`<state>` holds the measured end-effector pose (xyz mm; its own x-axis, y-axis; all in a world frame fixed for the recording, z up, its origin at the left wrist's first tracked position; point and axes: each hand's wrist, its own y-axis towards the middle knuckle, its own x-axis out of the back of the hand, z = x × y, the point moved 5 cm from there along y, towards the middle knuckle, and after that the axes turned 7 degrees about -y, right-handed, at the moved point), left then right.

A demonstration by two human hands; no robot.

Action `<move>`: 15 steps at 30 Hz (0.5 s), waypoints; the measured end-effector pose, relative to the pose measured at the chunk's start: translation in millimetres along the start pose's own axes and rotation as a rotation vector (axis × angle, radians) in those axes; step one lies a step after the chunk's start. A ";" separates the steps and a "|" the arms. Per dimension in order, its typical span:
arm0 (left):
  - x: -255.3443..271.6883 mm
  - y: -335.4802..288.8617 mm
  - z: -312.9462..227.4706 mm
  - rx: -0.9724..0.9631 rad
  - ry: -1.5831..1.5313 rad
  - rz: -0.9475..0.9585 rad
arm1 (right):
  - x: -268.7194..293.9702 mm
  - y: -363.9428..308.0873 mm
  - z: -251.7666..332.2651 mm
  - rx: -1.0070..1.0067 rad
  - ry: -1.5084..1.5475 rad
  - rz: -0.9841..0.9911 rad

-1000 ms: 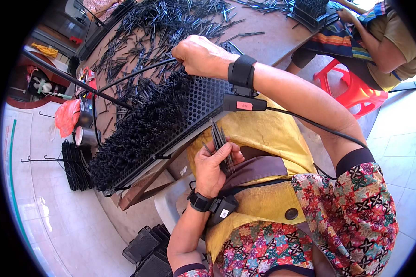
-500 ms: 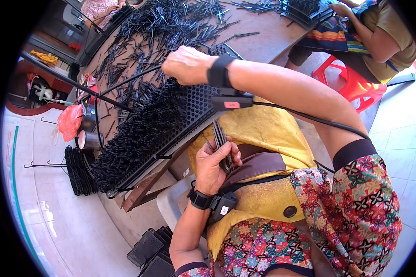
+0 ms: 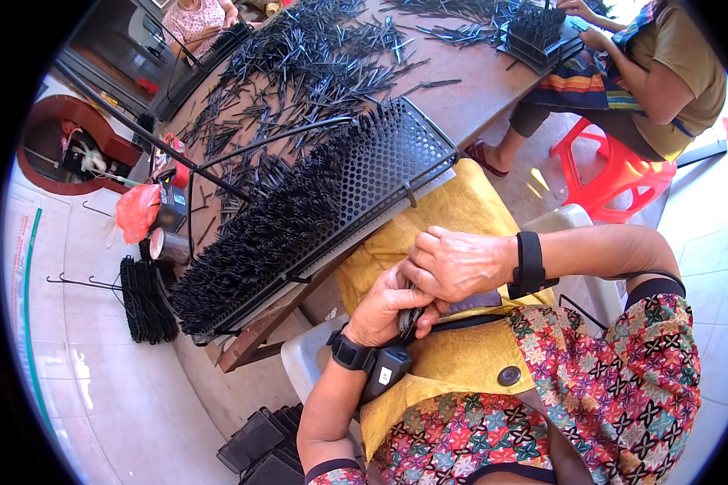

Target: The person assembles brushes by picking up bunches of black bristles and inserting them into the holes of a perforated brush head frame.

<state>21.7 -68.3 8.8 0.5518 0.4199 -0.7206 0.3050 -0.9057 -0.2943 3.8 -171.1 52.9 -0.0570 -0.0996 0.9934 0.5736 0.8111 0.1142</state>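
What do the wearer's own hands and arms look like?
Left hand and right hand: ungloved. Left wrist: narrow black strap, boxy black module with white rectangular label. Right wrist: wide black band. Thin black cable near right elbow. Short, multicoloured, star-patterned fabric sleeves, dark-trimmed.

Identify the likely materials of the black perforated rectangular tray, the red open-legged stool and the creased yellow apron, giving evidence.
Black perforated tray: metal or hard plastic, semi-gloss; rigid edges catch light.
Red stool: probably moulded plastic, smooth; even colour, rounded openings.
Yellow apron: perhaps coated cloth or leather, matt; soft creases, worn patches.
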 end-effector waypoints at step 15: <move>20.4 12.5 -6.0 -0.400 -0.216 -0.178 | -40.2 3.6 -21.1 -0.769 1.704 -0.175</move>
<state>41.5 -70.7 -5.7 0.3031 0.5069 -0.8070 0.6777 -0.7100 -0.1915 25.4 -176.3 13.1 0.3428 -0.9261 -0.1572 0.8732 0.3759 -0.3101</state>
